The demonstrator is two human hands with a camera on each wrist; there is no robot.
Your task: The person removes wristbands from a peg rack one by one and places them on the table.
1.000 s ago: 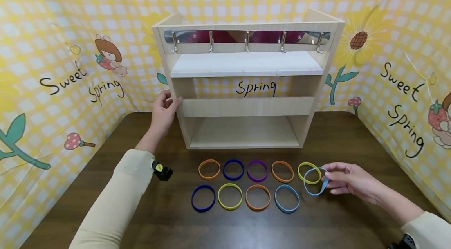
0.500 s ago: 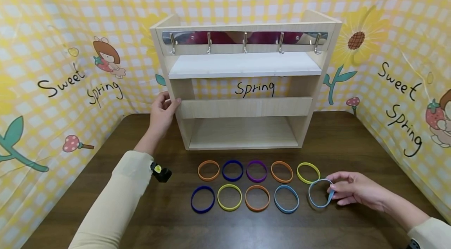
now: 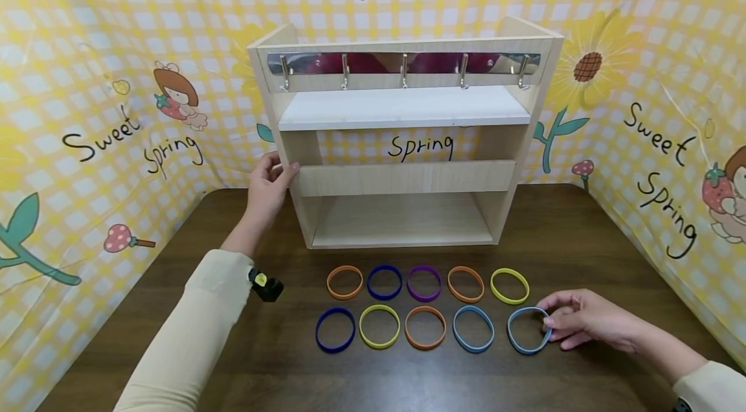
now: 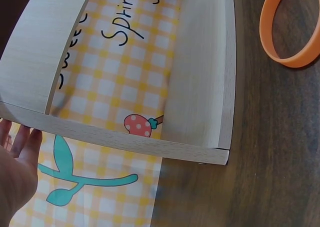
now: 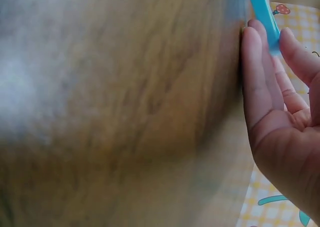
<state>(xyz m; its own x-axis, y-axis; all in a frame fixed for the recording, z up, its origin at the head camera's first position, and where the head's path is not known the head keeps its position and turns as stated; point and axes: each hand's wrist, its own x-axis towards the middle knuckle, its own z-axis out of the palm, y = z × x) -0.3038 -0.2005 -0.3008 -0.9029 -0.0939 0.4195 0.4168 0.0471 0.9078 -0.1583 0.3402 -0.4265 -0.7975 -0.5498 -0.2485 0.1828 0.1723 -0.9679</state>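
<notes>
In the head view my left hand (image 3: 269,188) grips the left side of a pale wooden shelf unit (image 3: 408,179), thumb at its front edge. The left wrist view shows the fingers (image 4: 26,146) against the outside of that panel. At the right end of the front row, my right hand (image 3: 588,320) pinches a light blue silicone wristband (image 3: 515,342) by its right side, low at the table. In the right wrist view the wristband (image 5: 263,17) sits between thumb and fingers. To its left lies another light blue wristband (image 3: 457,328); behind it is a yellow one (image 3: 494,290).
Orange (image 3: 329,287), dark blue (image 3: 370,287), purple (image 3: 410,287) and yellow (image 3: 362,329) wristbands lie in two rows on the brown wooden table (image 3: 245,347). Several metal hooks (image 3: 405,72) line the top of the shelf unit. A checked yellow cloth (image 3: 116,10) surrounds the table's back and sides.
My right hand has brought the light blue wristband down and slightly right, from over the yellow wristband to the front row's end. My left hand stays at the shelf unit.
</notes>
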